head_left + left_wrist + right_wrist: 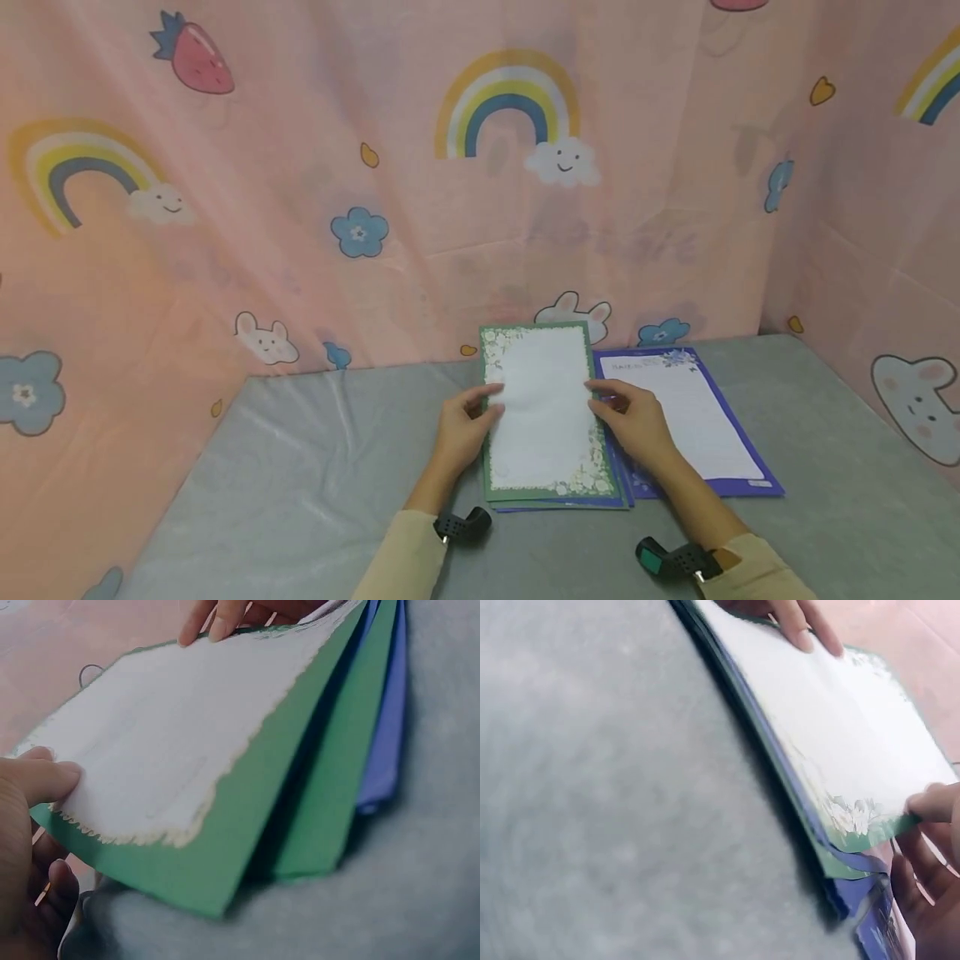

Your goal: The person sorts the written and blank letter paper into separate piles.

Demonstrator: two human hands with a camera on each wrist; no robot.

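Note:
A green-bordered sheet of paper (543, 408) with a white middle and pale flowers at its corners is held by its two long sides. My left hand (463, 427) pinches the left edge, thumb on top as the left wrist view shows. At the opposite edge my right hand (639, 423) pinches the sheet between thumb and fingers. Beneath it lie more sheets, and a green sheet (330, 802) and a blue-purple sheet (386, 742) stick out, fanned apart from the top one. How many are in the pile is hidden.
To the right, a purple-bordered sheet (705, 417) with faint writing at its top lies on the grey cloth-covered table (315, 500), partly behind my right forearm. A pink curtain (300, 83) with rainbows and rabbits hangs along the table's back and sides.

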